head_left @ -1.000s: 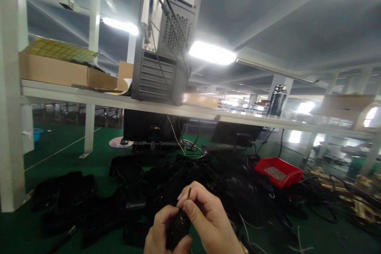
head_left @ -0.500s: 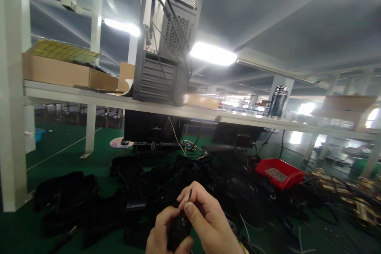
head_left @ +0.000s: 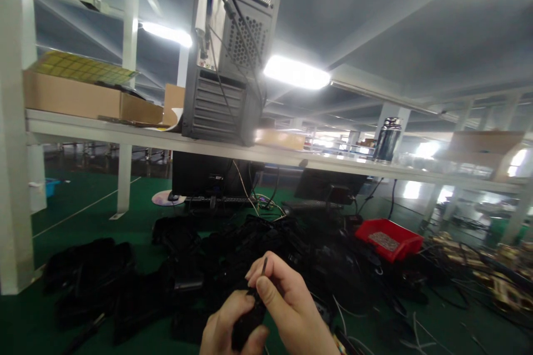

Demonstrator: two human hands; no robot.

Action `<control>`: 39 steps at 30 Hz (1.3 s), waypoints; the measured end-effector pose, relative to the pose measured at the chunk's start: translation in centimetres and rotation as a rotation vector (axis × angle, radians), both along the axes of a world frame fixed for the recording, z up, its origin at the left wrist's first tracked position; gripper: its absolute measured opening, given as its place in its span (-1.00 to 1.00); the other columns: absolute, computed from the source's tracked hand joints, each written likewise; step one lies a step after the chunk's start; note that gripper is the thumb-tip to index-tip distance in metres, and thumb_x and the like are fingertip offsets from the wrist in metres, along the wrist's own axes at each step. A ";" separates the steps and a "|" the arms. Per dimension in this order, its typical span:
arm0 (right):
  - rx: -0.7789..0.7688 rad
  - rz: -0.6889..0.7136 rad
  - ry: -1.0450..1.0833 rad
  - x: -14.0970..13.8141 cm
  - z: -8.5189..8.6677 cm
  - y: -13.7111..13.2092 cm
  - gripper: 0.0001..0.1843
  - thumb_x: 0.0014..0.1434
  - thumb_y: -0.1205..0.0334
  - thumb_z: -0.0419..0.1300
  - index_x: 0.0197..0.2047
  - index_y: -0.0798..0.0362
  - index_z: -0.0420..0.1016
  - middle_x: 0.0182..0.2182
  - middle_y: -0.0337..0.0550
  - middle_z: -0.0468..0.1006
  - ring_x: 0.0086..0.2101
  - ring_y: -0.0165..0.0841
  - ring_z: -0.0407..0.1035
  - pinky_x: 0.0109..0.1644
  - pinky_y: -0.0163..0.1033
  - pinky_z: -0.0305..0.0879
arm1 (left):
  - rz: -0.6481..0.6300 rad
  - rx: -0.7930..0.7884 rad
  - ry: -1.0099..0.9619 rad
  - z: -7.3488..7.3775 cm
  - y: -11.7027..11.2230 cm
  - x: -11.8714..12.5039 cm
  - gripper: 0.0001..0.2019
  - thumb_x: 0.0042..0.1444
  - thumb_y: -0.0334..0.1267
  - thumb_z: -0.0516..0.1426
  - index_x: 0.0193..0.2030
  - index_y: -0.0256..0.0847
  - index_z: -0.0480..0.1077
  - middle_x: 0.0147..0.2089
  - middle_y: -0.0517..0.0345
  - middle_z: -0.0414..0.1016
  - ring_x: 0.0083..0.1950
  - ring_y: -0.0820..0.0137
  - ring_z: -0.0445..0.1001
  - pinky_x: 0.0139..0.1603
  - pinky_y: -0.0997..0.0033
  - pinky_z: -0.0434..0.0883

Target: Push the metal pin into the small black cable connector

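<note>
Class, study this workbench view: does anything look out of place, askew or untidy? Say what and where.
Yes. A heap of black parts and loose cables sprawls across the green bench mat, unsorted. Beyond it, the left hand holds a small black part; the right hand pinches a thin dark rod.

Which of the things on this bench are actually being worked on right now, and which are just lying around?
In hand:
left hand around a small black part
right hand pinching a thin dark pin

Lying about:
pile of black parts
red bin
computer tower
cardboard box
steel flask
</note>
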State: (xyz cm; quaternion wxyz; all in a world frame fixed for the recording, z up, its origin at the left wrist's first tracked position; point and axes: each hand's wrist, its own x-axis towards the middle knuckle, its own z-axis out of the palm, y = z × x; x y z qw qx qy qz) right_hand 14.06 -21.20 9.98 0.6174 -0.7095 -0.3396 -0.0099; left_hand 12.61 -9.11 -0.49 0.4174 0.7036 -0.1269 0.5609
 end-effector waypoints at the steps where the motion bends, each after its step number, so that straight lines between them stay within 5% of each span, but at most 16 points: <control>1: -0.006 -0.007 -0.006 0.0 0.0 0.0 -0.67 0.31 -0.04 0.06 -0.32 0.06 0.31 -0.31 -0.16 0.39 -0.24 -0.37 0.31 -0.11 -0.22 0.27 | -0.023 0.013 -0.021 -0.1 0.2 0.2 -0.73 0.23 0.00 0.08 -0.05 -0.10 0.36 -0.19 0.09 0.60 -0.22 0.35 0.62 -0.26 0.50 0.58; 10: -0.025 -0.039 -0.008 0.2 0.0 -0.1 -0.64 0.29 -0.07 0.08 -0.33 0.07 0.32 -0.34 -0.17 0.41 -0.31 -0.39 0.28 -0.23 -0.26 0.21 | -0.120 0.170 0.035 -0.4 1.5 0.3 -0.74 0.25 -0.06 0.09 -0.01 -0.09 0.25 -0.16 0.05 0.60 -0.23 0.37 0.62 -0.23 0.52 0.58; 18: 0.020 0.013 -0.016 0.0 0.4 0.4 -0.65 0.26 -0.04 0.14 -0.32 0.09 0.43 -0.36 -0.18 0.38 -0.34 -0.41 0.26 -0.26 -0.27 0.21 | -0.280 0.231 -0.031 4.1 2.1 -0.1 -0.87 0.23 -0.23 0.09 -0.13 -0.13 0.21 -0.34 0.19 0.56 -0.43 0.48 0.55 -0.40 0.63 0.51; 23: 0.016 0.017 -0.014 -0.3 0.6 0.6 -0.65 0.27 -0.04 0.13 -0.31 0.10 0.43 -0.37 -0.19 0.38 -0.34 -0.42 0.25 -0.25 -0.28 0.20 | -0.258 0.316 -0.028 6.2 2.7 -1.1 -0.88 0.20 -0.30 0.11 -0.16 -0.13 0.22 -0.42 0.23 0.49 -0.45 0.50 0.51 -0.38 0.60 0.50; 39: 0.025 -0.045 -0.024 -0.4 0.6 0.8 -0.65 0.23 -0.04 0.16 -0.36 0.09 0.44 -0.36 -0.17 0.39 -0.33 -0.39 0.26 -0.24 -0.25 0.19 | -0.263 0.383 -0.070 6.1 2.9 -0.9 -0.86 0.19 -0.37 0.10 -0.14 -0.13 0.23 -0.44 0.23 0.47 -0.42 0.45 0.55 -0.32 0.57 0.55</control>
